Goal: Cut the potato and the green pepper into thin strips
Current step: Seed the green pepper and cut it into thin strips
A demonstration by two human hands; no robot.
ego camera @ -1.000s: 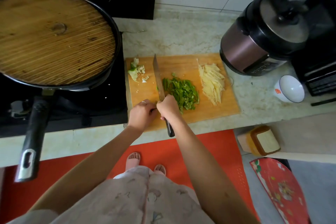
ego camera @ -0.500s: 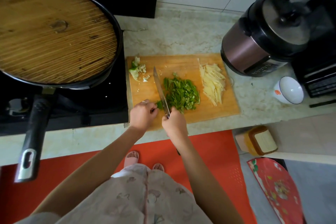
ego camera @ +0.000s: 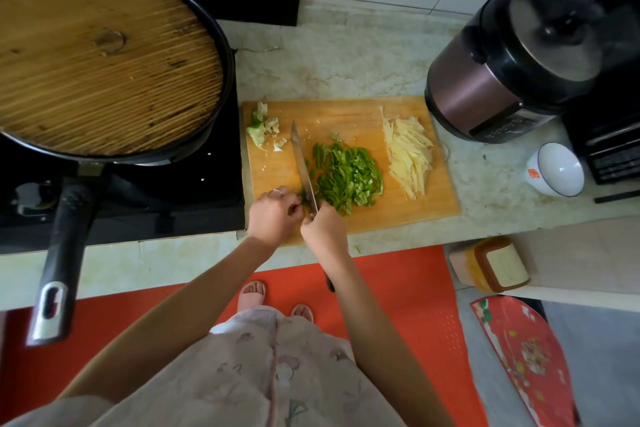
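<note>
Your right hand grips the knife, its blade along the left edge of the pepper strips at mid-frame on the board. The potato strips lie to their right. Your left hand pinches a small pepper scrap beside the blade. It looks light, slick-skinned and springy, so pin it flat with your fingertips curled back.

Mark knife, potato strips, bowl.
knife (ego camera: pixel 302 163), head view, mid blade.
potato strips (ego camera: pixel 410 152), head view, middle of the pile.
bowl (ego camera: pixel 561 167), head view, inner wall.
</note>
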